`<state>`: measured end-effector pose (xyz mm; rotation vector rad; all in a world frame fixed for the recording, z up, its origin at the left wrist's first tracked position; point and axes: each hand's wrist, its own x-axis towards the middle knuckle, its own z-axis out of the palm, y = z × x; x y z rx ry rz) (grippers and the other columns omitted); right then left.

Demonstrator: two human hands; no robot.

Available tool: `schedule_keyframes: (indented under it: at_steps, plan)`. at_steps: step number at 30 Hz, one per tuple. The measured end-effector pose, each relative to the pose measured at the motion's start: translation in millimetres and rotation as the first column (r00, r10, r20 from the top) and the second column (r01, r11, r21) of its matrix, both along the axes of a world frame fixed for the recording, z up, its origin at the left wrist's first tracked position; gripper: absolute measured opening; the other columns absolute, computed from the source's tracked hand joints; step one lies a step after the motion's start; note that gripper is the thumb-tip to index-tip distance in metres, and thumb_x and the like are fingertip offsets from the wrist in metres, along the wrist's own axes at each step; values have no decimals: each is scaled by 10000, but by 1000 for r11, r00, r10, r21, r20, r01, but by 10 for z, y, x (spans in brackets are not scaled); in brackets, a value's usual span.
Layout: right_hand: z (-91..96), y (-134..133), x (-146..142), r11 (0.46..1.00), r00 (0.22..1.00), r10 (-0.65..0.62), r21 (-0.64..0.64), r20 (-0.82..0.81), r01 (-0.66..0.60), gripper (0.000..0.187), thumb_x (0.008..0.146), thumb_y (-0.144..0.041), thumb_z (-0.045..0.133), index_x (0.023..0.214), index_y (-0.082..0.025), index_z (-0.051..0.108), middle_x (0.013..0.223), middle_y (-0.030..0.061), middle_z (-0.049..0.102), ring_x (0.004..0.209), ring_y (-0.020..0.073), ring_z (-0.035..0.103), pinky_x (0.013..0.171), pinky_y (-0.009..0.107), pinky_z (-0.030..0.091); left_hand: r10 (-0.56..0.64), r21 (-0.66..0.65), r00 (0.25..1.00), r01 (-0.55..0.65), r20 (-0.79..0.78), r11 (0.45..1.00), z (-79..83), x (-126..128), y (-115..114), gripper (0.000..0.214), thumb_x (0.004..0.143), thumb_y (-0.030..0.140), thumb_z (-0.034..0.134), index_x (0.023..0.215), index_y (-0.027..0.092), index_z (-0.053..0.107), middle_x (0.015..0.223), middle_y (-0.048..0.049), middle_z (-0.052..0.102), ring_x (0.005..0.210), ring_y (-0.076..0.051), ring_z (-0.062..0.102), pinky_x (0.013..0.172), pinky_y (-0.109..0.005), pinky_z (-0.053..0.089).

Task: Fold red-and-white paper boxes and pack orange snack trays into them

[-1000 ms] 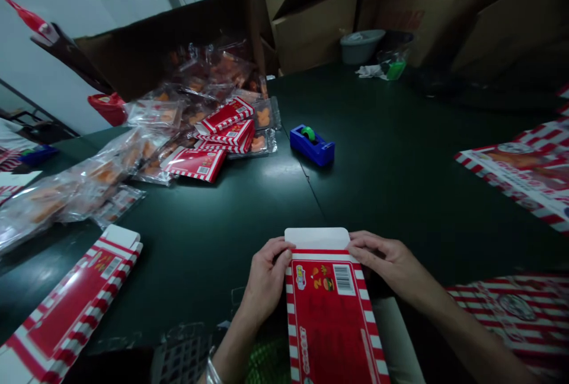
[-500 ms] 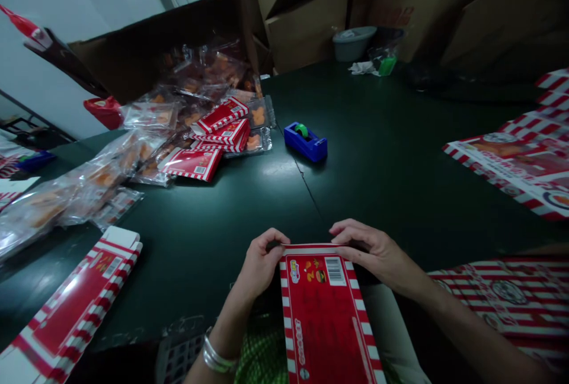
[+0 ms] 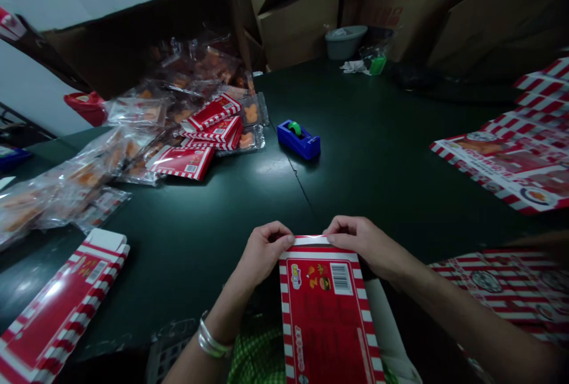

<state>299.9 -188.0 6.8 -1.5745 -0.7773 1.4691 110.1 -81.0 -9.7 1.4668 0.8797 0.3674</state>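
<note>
Red-and-white striped box (image 3: 328, 313) lies at the near edge of the dark table (image 3: 382, 159), its long side pointing away from the person, and the left hand (image 3: 263, 252) and right hand (image 3: 371, 246) pinch its far end, one at each corner.

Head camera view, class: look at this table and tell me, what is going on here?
A person holds a red-and-white striped carton at the near edge of a green table. The left hand and right hand pinch its far end, where a thin white flap edge shows. A blue tape dispenser sits beyond, with a pile of clear packets and more cartons to the left.
</note>
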Motion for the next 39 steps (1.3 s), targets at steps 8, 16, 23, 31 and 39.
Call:
schedule_keyframes:
  at_steps: [8,16,23,31,39]
  plan:
    - [-53,-172,-23,989,993,-93,118,73,84,330,668,-496,719,671,-177,633,986,91,696,819,246,681,620,308,558,-140,-25,990,141,33,990,25,-127,-17,218,835,301,564,928,176,717,881,-28,717,769,-154,621,686,-238,468]
    - [-95,-484,-106,982,932,-139,165,335,88,393,777,-560,613,1014,-273,742,1154,46,695,1103,283,611,958,377,499,192,111,978,-200,85,973,-113,-257,-390,294,878,300,534,1140,207,631,1125,-52,689,983,-179,620,861,-268,478]
    - [-156,-520,-210,968,937,-192,214,291,131,440,775,-607,591,1027,-268,716,1174,80,678,1075,295,621,853,378,564,16,-108,984,3,177,994,44,-385,-254,222,817,329,622,970,183,690,998,-53,699,881,-180,630,783,-275,498]
    - [-203,166,303,977,999,33,213,-2,-31,449,773,-563,634,969,-168,721,1051,141,703,990,303,659,791,446,566,215,-182,970,-193,111,964,-201,-410,-238,358,728,534,674,805,185,653,809,-51,696,794,-241,662,669,-314,530]
    - [29,673,300,949,987,-45,317,151,-5,461,690,-479,743,1065,-223,667,1139,85,655,1085,275,592,916,402,501,345,-177,927,-319,147,931,-74,-374,-314,463,739,449,701,1103,188,582,949,-64,719,873,-212,653,749,-294,524]
